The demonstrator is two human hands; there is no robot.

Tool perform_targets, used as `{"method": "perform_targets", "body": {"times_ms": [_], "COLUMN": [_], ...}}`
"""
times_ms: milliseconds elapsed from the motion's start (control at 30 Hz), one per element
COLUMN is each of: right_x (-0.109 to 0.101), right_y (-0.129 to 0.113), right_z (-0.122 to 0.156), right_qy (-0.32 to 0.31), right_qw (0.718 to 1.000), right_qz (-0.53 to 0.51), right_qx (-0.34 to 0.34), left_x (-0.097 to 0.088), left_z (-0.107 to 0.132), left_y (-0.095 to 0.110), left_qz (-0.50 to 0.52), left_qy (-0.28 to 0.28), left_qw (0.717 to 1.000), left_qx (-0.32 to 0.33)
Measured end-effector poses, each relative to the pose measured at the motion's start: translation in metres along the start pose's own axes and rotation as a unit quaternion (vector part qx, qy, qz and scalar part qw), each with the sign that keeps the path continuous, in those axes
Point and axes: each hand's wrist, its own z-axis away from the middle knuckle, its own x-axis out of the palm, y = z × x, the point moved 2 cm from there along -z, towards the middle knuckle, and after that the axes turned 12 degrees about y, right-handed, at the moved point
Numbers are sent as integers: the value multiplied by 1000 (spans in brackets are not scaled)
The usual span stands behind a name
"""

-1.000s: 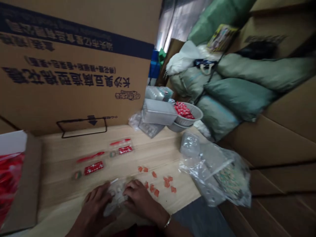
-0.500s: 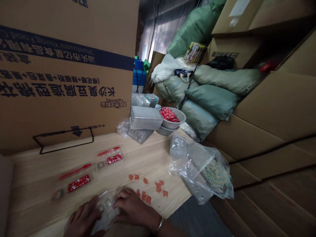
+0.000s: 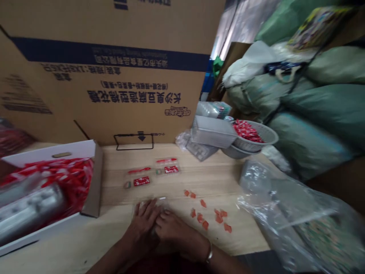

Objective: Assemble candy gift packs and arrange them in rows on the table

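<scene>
Far left, near side: white-walled carton [image 3: 98,179] on the counter [image 3: 208,171], loaded with red pieces [image 3: 80,179]; a blurred clear-and-silver pack [image 3: 34,213] lies on top. Right of it, mid-counter, two clear trays, each with a red stick [image 3: 139,171] and a red spotted packet [image 3: 142,181].

Near middle: left hand [image 3: 144,222], palm down, fingers half bent, over a clear plastic tray [image 3: 163,201], most of which the hands hide. Right hand [image 3: 173,230] close against it, fingers curled over the same tray. Gripping or only pressing: cannot tell, blur.

Tray judged light, thin-walled, springy, slick; likely to dent or crack if squeezed mid-wall. Best held by opposite rims, lightly, flat to the counter.

Just right of the right hand, loose orange pieces [image 3: 219,217], small, probably light and easily scattered. Farther right, a clear plastic bag [image 3: 256,179].
</scene>
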Motion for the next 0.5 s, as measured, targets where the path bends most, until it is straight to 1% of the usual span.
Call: {"method": "perform_targets", "body": {"times_ms": [67,133,167,200,233,267,333,367,400,433,500], "right_x": [-16,-41,-55,-69,-81,-90,-96,-93,-87,-79,-62], "right_y": [1,6,12,20,30,45,80,99,118,135,160], "right_z": [-2,2,6,13,21,31,55,69,82,95,116], "right_qy": [7,29,52,78,117,138,160,151,130,105,40], "right_qw": [1000,998,996,993,989,985,977,974,971,968,962], "right_qz": [-17,-30,-35,-39,-37,-29,24,62,94,116,117], "right_qx": [22,47,61,74,85,103,139,160,178,199,243], "left_x": [-17,-35,-42,-47,-49,-48,-39,-33,-26,-19,-7], "left_z": [13,24,26,26,23,19,6,0,-6,-12,-19], "left_y": [3,3,3,1,-1,-3,-7,-9,-10,-10,-12], "left_qz": [5,17,24,29,34,37,46,55,65,78,106], "left_qy": [96,180,199,198,175,133,21,-30,-70,-95,-107], "left_qw": [995,983,978,977,981,987,997,997,995,992,989], "left_qx": [-2,-30,-53,-72,-82,-83,-58,-38,-22,-9,1]}}
